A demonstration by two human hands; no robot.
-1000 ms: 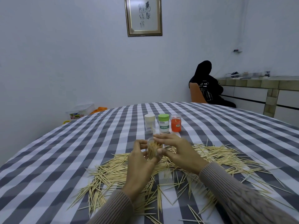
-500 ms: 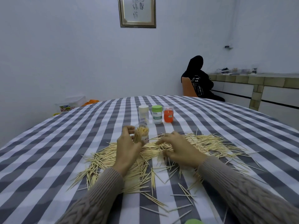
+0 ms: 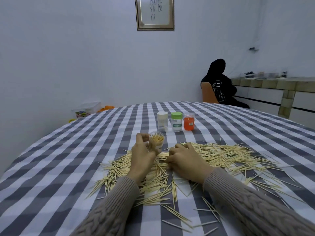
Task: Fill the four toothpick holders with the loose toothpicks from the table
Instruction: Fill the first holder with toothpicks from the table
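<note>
My left hand [image 3: 142, 155] grips a clear toothpick holder [image 3: 156, 141], open at the top and tilted toward me, packed with toothpicks. My right hand [image 3: 185, 158] rests palm down on the wide pile of loose toothpicks [image 3: 221, 154], its fingers curled among them; whether it pinches any is hidden. Behind stand three more holders in a row: a white-capped clear one [image 3: 162, 121], a green-capped one [image 3: 176, 121] and an orange one [image 3: 188, 121] without a cap.
The round table carries a grey and white checked cloth [image 3: 68, 159]. A person in black [image 3: 219, 86] sits on an orange chair beyond the far edge. A plastic box [image 3: 86, 109] stands at the left by the wall.
My right hand left the holder's mouth and dropped onto the pile. My left hand carried the holder slightly left. The camera has tilted down a little.
</note>
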